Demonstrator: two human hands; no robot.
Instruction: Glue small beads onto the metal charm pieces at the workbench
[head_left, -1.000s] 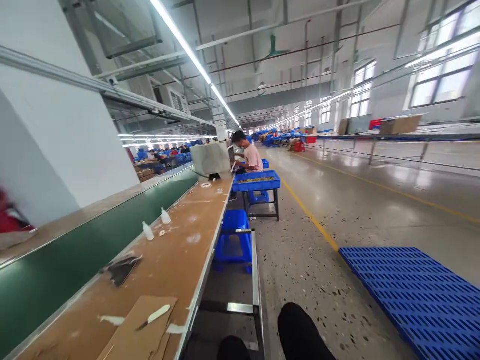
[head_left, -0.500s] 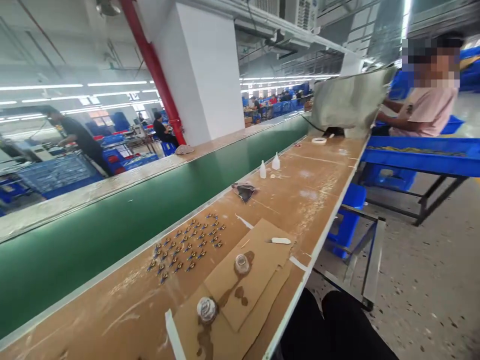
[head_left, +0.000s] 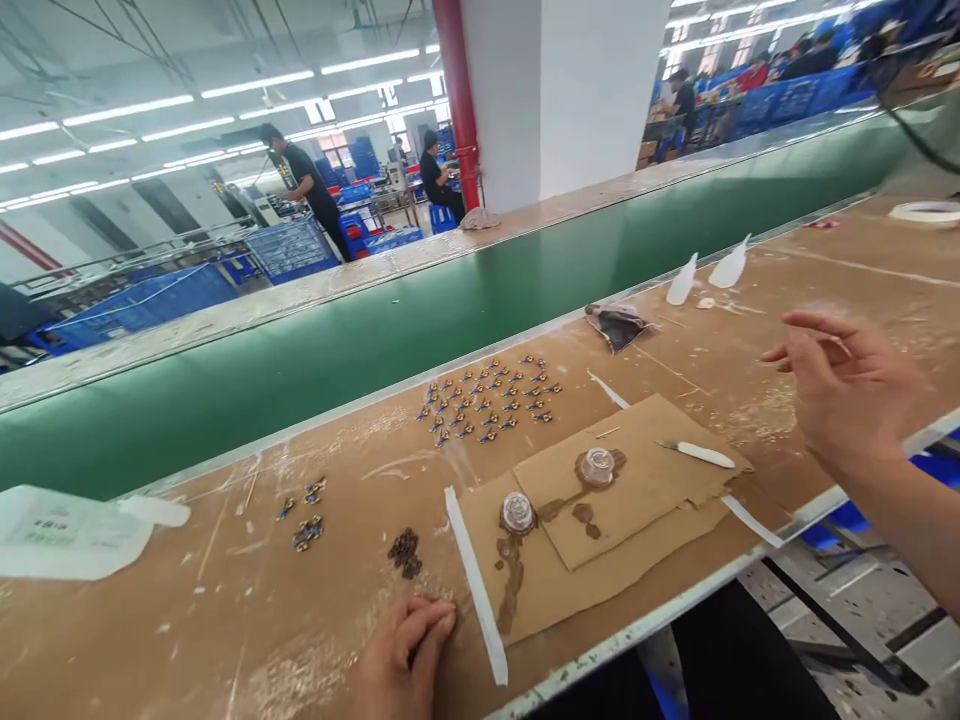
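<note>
Dark pieces (head_left: 405, 548), beyond left grip (head_left: 403, 655), seemingly apart

No word, number, brand or sign is showing clearly enough to be read anywhere in the frame. The one patch of visible printing (head_left: 49, 527) is sitting on the side of the translucent white bottle (head_left: 105, 545) at the left edge of the frame, below mid-height. A short grey row of marks is running across the upper part of that patch, and fainter greenish marks are lying beneath it. Both rows are blurring at this size, so their characters are staying illegible, and which script they are using is remaining impossible to tell.
</note>
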